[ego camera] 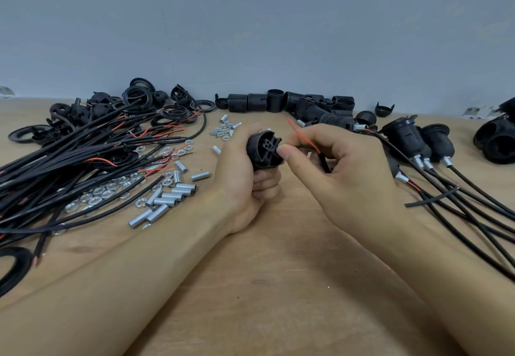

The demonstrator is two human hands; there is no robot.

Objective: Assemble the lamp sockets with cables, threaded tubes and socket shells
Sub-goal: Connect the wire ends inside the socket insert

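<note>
A light wooden tabletop [267,286] runs back to a plain blue-grey wall [278,21]. On the left lies a loose heap of black cables [69,160] with red wire ends showing, and behind it a scatter of black rings and caps [133,104]. Nearer the middle are silver threaded tubes [167,196] and a spread of small hex nuts [103,191] (a second little cluster of nuts sits further back). Along the wall stands a row of black threaded socket shells [278,101], and at the right lie finished sockets [418,141] with their cables trailing toward the near edge. The left hand [245,182] is curled round a black socket body [263,149], held just above the table at the centre with its open terminal end facing the right hand. The right hand [342,166] pinches a black cable [324,161] between thumb and fingers, its thin red wire [303,135] arching up and back; the thumb tip lies against the socket's edge. Whether the cable's end is in a terminal cannot be told.
</note>
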